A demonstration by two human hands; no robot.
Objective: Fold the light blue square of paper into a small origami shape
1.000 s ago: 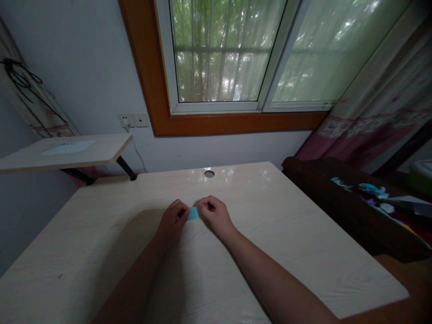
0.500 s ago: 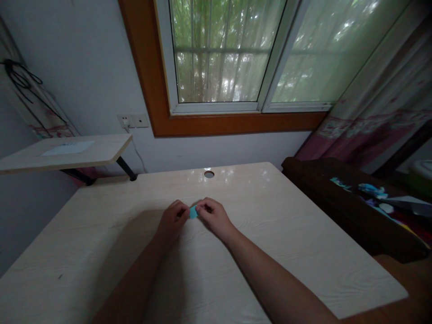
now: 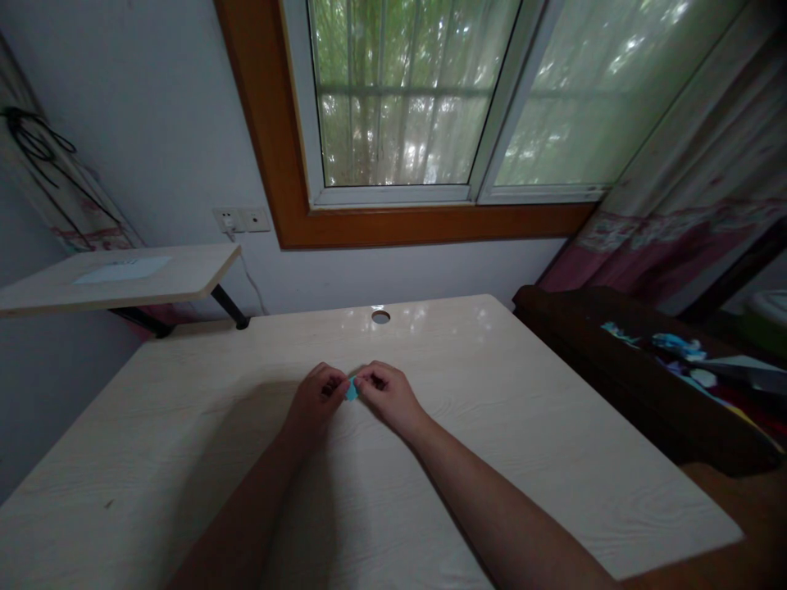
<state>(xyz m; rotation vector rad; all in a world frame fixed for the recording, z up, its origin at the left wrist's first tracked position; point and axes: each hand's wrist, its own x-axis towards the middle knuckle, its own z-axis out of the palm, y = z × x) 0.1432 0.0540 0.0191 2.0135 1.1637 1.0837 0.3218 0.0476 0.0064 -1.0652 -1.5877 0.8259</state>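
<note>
Near the middle of the table (image 3: 522, 393), small teal piece (image 3: 352, 392) held from both sides; left hand (image 3: 316, 399) closed in a pinch on its left edge, right hand (image 3: 388, 389) likewise on its right, the two almost meeting; step in hand, judged: fine two-handed handling; next move calls for light, even pressure from both; visible part runs near-to-far; true long axis uncertain, both sides being covered.

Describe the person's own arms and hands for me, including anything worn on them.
The left hand and right hand are bare, without gloves. Both forearms are uncovered, tapering towards the wrists, with no sleeves in view. No watch, bracelet or cable shows on either wrist. Fine details such as rings or nail colour are too small to tell.
</note>
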